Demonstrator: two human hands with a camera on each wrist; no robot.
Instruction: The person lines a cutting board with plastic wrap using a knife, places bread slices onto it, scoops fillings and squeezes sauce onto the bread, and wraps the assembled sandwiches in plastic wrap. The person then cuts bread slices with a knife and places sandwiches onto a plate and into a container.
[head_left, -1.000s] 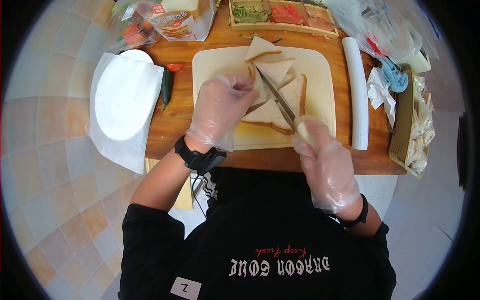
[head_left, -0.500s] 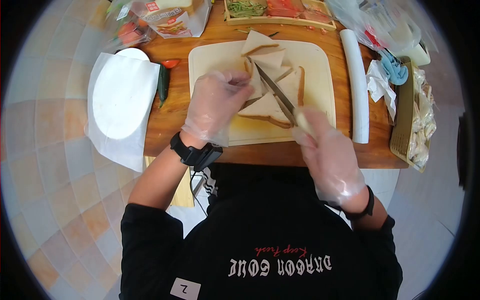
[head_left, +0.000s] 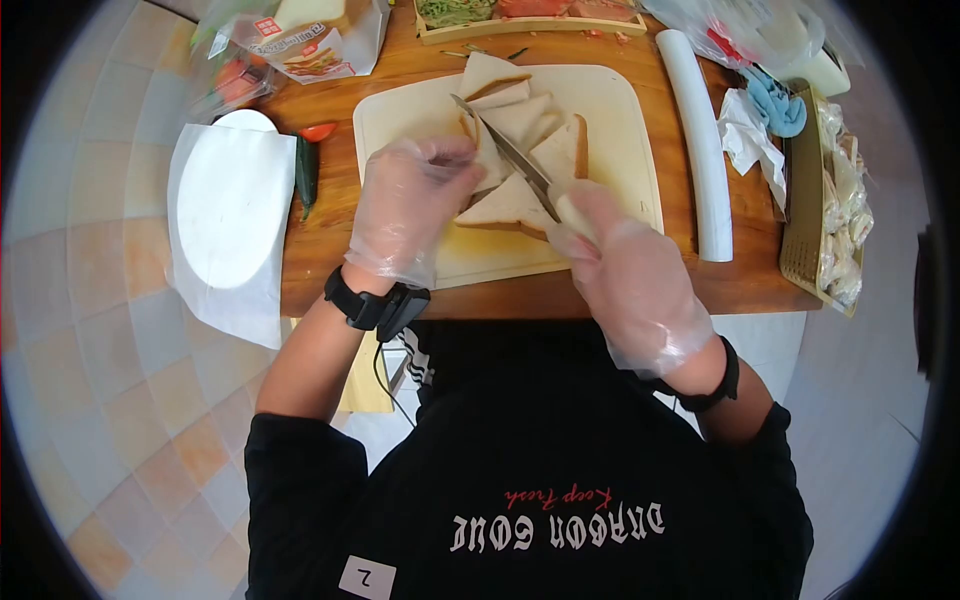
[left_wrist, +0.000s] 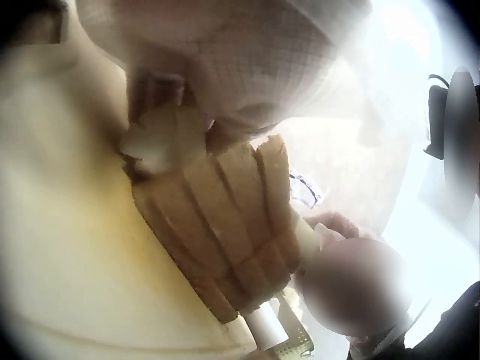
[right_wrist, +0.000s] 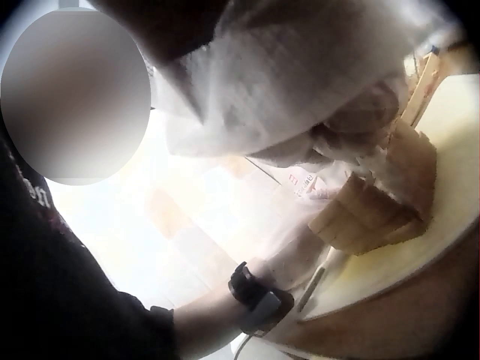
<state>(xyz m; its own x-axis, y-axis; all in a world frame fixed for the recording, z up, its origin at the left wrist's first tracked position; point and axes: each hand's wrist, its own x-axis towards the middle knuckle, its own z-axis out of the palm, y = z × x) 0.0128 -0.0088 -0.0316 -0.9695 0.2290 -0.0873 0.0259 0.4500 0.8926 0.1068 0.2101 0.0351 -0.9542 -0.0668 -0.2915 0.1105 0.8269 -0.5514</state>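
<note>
On the cream cutting board (head_left: 610,105) lie several triangles of sliced white bread (head_left: 505,205) with brown crusts, stacked in layers. My right hand (head_left: 640,275), in a clear plastic glove, grips the pale handle of a knife (head_left: 517,160). Its blade runs up and left between the bread pieces. Likewise gloved, my left hand (head_left: 405,200) holds the left bread triangle (head_left: 487,160) between thumb and bent fingers. Layered crust sides of the bread stack (left_wrist: 217,217) show below the left fingers in the left wrist view, and the stack (right_wrist: 367,214) shows beyond the right hand in the right wrist view.
White paper (head_left: 235,215) and a cucumber (head_left: 306,175) lie left of the board. A bread bag (head_left: 320,45) and a wooden tray (head_left: 530,28) of cut fillings stand behind. To the right are a white roll (head_left: 695,150) and a basket (head_left: 800,220) of wrapped items.
The board and table have shifted up and left in the head view. Both hands keep their hold on the bread and the knife, with the blade still lying between the triangles.
</note>
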